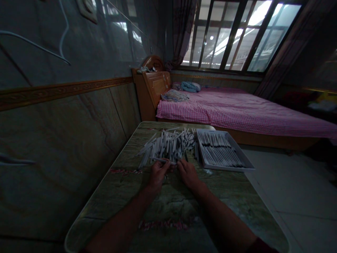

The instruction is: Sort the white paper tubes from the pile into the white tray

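Note:
A slim white pen (164, 160) lies almost level between my two hands, above the near side of a pile. My left hand (157, 174) is closed around it, thumb on top. At the pen's right end, my right hand (187, 173) has its fingers curled and pressed together; its fingertips are partly hidden. Just beyond both hands spreads a loose heap of similar white pens (168, 143), some with dark ends, pointing in many directions. Right of the heap, a shallow white box (243, 160) holds more pens lined up in two rows.
Under everything is a table with a green marbled top (126, 203). A tiled wall (100, 140) runs close along its left side. Behind the table stands a bed with a pink checked sheet (223, 109) and a wooden headboard (149, 95). Pale floor tiles (297, 182) lie to the right.

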Demonstrator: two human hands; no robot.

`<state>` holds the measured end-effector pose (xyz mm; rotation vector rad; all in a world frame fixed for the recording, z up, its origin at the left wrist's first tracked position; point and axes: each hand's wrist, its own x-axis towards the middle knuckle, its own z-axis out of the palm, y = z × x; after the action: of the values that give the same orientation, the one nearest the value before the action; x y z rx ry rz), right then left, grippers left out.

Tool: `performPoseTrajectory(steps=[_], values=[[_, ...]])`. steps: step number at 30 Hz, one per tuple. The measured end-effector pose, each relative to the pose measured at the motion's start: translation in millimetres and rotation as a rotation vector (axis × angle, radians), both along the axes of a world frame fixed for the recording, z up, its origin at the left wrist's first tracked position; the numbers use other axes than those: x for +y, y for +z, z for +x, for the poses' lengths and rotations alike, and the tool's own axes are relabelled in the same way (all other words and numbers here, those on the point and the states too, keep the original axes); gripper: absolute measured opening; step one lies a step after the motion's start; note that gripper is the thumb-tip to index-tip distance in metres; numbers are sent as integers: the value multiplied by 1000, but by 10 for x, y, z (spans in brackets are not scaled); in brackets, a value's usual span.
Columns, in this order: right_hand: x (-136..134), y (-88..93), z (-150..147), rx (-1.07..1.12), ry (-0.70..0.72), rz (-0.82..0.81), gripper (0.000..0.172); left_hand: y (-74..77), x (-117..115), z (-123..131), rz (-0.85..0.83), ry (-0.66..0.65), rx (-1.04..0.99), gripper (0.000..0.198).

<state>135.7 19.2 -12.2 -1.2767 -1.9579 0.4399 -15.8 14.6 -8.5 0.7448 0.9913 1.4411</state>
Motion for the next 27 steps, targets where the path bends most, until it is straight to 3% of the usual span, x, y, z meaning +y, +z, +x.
performPoseTrajectory(steps=[3,8,12,19,27], values=[[-7,11,-16,-5,6,-33,34,8,-2,-1,-3,8,5,53],[-30,5,-24,-35,-44,15,23,17,-15,-6,-30,-14,-3,52],[-13,-12,-38,-17,0,29,24,32,-27,3,-1,-41,19,52],[15,29,-106,237,-15,-193,46,71,-14,-31,40,-41,74,50],[-9,38,-70,114,10,-136,31,11,18,-44,54,-48,131,47]])
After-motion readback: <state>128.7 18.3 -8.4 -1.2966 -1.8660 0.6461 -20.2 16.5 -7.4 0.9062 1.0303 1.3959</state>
